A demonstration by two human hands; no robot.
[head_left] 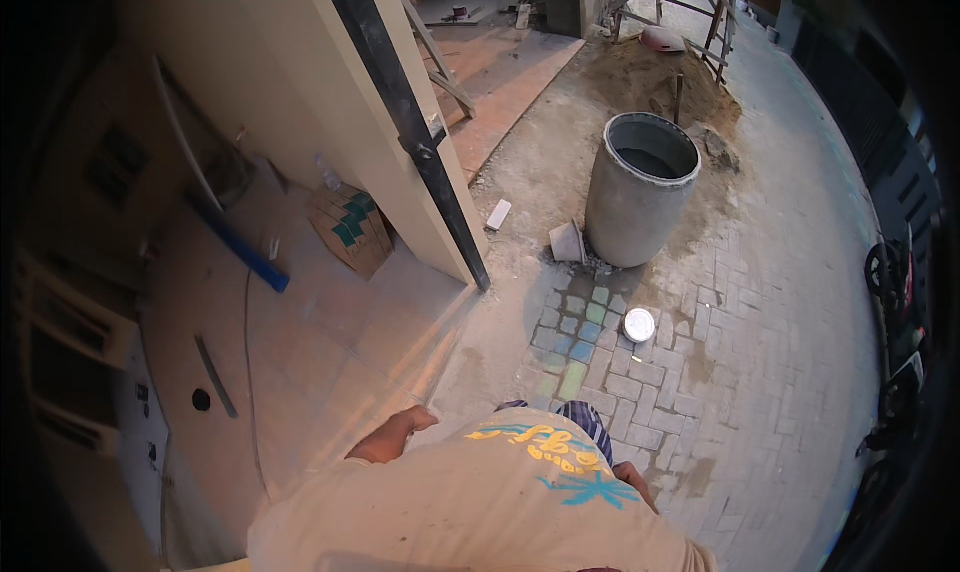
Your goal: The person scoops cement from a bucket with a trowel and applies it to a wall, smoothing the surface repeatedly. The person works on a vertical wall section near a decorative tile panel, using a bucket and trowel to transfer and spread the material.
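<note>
My left hand (413, 419) is low beside the tiled floor's edge, its fingers too small and turned to make out. At the other side of my beige printed shirt (420, 512), my right hand (633, 480) is partly covered by the cloth, and its fingers do not show. Ahead on the paving lies a round white lid or tub (638, 325). Beyond it stands a tall grey drum (640, 207) with dark liquid inside. A small pale bucket (567, 243) leans at its foot. A white block (498, 214) lies to the left.
A beige wall (375, 82) with a dark metal post (410, 122) rises ahead left. Inside are a cardboard box (352, 234) and a blue strip (238, 242). A sand heap (635, 77) lies behind the drum, near wooden scaffolding (718, 22). Motorbikes (895, 382) stand at far right.
</note>
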